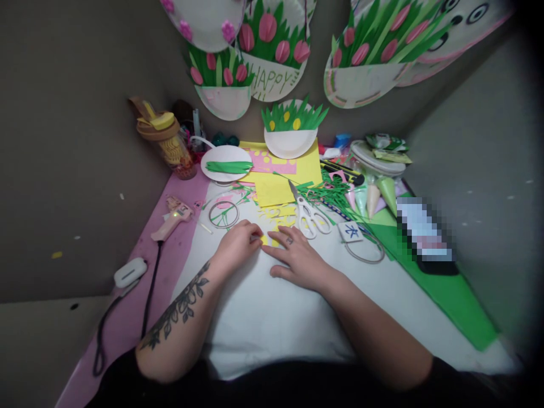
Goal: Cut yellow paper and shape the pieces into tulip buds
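Observation:
Above the white table cover, both of my hands meet at small yellow paper pieces (pixel 269 240). My left hand (pixel 238 245) is closed, its curled fingers pinching at the edge of a piece. Stretched out and apart, the fingers of my right hand (pixel 300 258) lie at the other side, with fingertips touching or very near the yellow paper; a ring is on one finger. Just beyond the hands are yellow paper scraps (pixel 278 214) and white-handled scissors (pixel 312 218), blades pointing away. The fingers partly hide the pieces.
A glue gun (pixel 174 220), drink bottle (pixel 168 141) and earbud case (pixel 130 272) are on the left. Behind lie yellow sheets (pixel 276 192) and a paper plate (pixel 227 163). Green strips (pixel 329 190), piping bags (pixel 372 195) and a phone (pixel 429 238) are right. Decorated plates (pixel 291 141) hang behind.

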Demonstrator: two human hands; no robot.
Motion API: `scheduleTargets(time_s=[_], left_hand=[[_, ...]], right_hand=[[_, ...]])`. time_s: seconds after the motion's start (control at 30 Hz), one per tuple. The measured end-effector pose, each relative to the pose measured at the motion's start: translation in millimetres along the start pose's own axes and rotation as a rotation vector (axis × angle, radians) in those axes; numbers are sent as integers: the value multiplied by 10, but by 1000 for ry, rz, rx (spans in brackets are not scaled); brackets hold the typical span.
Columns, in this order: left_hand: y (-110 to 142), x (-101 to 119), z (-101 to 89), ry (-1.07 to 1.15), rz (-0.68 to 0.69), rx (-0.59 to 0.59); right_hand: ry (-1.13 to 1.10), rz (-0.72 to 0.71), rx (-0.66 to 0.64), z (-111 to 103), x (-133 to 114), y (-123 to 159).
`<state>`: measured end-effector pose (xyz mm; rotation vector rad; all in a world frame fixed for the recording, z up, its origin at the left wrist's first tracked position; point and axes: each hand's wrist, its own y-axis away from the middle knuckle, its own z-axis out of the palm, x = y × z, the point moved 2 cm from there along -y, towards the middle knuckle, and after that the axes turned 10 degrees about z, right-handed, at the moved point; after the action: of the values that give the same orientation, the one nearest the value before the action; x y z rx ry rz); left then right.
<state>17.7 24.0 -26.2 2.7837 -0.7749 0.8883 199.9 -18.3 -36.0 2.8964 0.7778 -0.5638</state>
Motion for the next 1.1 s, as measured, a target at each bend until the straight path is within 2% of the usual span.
scheduleTargets(time_s=[0.07,0.17,0.23,0.33,0.47,0.73,0.97,1.1], left_hand=[[-1,4,0,-1,3,-1],[-6,3,4,-6,4,-6],[-10,-1,9,-6,4,-11],[-13,-12,14,-9,5,-4],[-14,-27,6,26,9,14],[-36,-79,-73,153,-39,148],[-38,-32,-79,232,-100,212],[-34,108,-53,324,-75,181]], right_hand=[[-39,25,71,-35,59,3],[-109,161,235,-90,178,-14],[-126,215,292,-87,212,-45],[-108,203,282,-30,163,-116],[-65,265,251,40,79,-196],[-132,323,220,79,110,-249],[-221,280,274,75,140,-236],[-411,308,364,-20,160,-176]])
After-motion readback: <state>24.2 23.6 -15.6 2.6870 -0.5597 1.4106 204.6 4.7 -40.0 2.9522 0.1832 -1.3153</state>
